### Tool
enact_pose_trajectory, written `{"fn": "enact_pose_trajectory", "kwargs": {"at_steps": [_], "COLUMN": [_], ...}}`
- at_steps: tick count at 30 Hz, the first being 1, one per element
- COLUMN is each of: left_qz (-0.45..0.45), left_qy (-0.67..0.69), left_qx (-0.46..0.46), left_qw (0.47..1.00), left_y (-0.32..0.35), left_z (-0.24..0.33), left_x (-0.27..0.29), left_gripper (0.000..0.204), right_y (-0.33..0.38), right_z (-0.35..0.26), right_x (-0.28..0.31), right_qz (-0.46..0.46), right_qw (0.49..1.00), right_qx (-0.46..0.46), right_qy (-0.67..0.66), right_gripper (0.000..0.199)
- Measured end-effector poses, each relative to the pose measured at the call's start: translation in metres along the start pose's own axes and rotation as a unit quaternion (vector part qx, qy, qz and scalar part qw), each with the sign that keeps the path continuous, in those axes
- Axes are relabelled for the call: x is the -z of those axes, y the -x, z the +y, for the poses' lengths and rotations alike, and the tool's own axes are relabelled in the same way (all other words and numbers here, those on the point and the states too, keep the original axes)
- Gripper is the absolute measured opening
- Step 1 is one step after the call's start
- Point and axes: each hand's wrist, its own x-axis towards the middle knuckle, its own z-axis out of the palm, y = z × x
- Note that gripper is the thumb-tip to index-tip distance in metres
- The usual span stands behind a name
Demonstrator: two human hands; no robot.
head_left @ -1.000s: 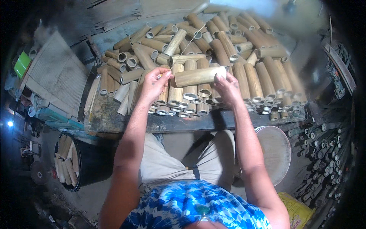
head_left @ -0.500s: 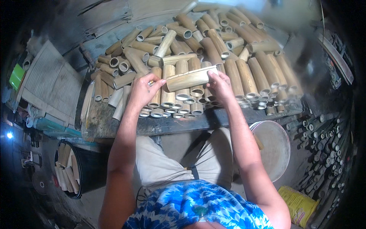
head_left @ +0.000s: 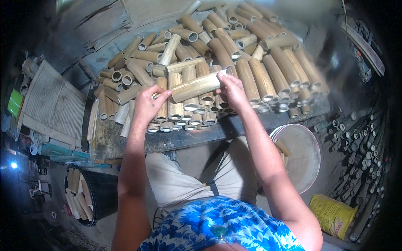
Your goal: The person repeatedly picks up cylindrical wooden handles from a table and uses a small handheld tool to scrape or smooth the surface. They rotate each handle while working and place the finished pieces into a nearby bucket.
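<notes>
Both my hands hold a pale bamboo piece (head_left: pixel 197 87) above the front of a large bamboo pile, slanting slightly up toward the right. My left hand (head_left: pixel 148 104) pinches its left end between thumb and fingers; something small and pale shows between those fingers, too small to name. My right hand (head_left: pixel 233 91) is closed round the other end, thumb on top, with a white bit at that end by the thumb. Just under it stand stacked bamboo tubes (head_left: pixel 175 100), their hollow ends facing me. The underside of the held piece is hidden.
The pile lies on a dark worktable (head_left: pixel 113 140). Below left stands a black bin (head_left: pixel 102 196) with split bamboo; at right, a round pale-rimmed tub (head_left: pixel 307 167). Bamboo poles (head_left: pixel 356 154) lie far right, near a yellow sack (head_left: pixel 333 213). A ribbed panel (head_left: pixel 54 100) leans at left.
The bamboo piece has turned about its length: its upper cut edge showed before, and now its rounded outer face shows more. The view has shifted slightly, and both hands keep hold.
</notes>
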Motion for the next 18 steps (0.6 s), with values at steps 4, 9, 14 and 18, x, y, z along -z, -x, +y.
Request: {"fn": "enact_pose_trajectory", "kwargs": {"at_steps": [4,9,14,18], "left_qz": [0.009,0.016,0.007,0.022], "left_qy": [-0.007,-0.013,-0.002,-0.016], "left_qx": [-0.029,-0.063,-0.084,-0.109], "left_qw": [1.000,0.998,0.996,0.994], "left_y": [-0.0007,0.0003,0.0018,-0.0011], "left_z": [-0.0016,-0.0016,0.0024,0.0041], "left_x": [-0.0001,0.0012,0.0055,0.0074], "left_gripper": [0.027,0.027,0.026,0.024], "right_y": [-0.0032,-0.0007,0.0027,0.0029], "right_z": [0.0034,0.0025,-0.0023,-0.0038], "right_x": [0.0028,0.0018,-0.0036,-0.0028], "right_qz": [0.010,0.005,0.034,0.034], "right_qw": [1.000,1.000,0.999,0.998], "right_qx": [-0.013,0.010,-0.003,-0.006], "right_qy": [0.020,0.018,0.031,0.051], "right_gripper": [0.028,0.029,0.032,0.035]}}
